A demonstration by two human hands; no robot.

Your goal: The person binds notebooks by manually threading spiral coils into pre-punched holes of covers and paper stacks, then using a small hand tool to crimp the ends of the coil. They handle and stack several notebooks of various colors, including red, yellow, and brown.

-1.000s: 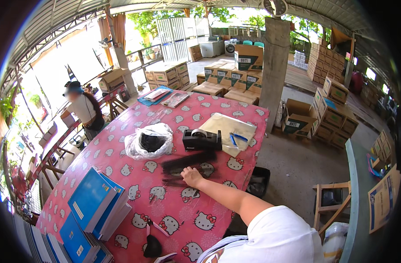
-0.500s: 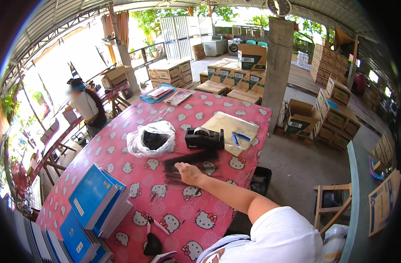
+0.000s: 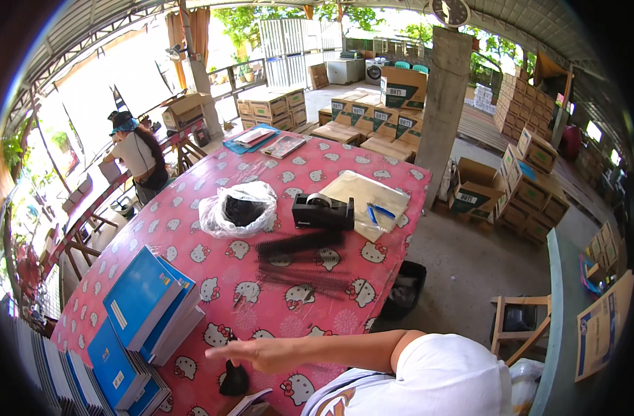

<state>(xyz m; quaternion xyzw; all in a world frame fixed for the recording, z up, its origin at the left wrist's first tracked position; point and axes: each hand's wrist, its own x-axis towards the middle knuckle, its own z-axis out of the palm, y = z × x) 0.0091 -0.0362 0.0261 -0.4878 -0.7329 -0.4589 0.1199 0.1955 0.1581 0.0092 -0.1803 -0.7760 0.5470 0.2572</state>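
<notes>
My right hand [image 3: 254, 353] reaches in from the right, low over the near part of the table. Its fingers stretch leftward and look open, with nothing visible in them. Just under it lies a black rounded object [image 3: 234, 380], partly covered by the hand; I cannot tell its kind. Black spiral binding coils [image 3: 300, 242] lie loose on the pink cat-patterned tablecloth [image 3: 216, 288], in front of a black tape dispenser [image 3: 323, 211]. At the bottom edge shows part of a booklet [image 3: 250, 401]. My left hand is out of view.
Stacks of blue-covered notebooks [image 3: 142, 298] stand at the left. A white plastic bag [image 3: 216, 216] holds dark material. Blue-handled pliers [image 3: 380, 211] rest on cream sheets [image 3: 362, 191]. Another person [image 3: 138, 159] works at a far-left table. Cardboard boxes [image 3: 289, 111] and a pillar [image 3: 444, 111] stand beyond.
My right hand has left the coils and come back toward me, over the black object. The pink-handled tool beside that object is now hidden from sight.
</notes>
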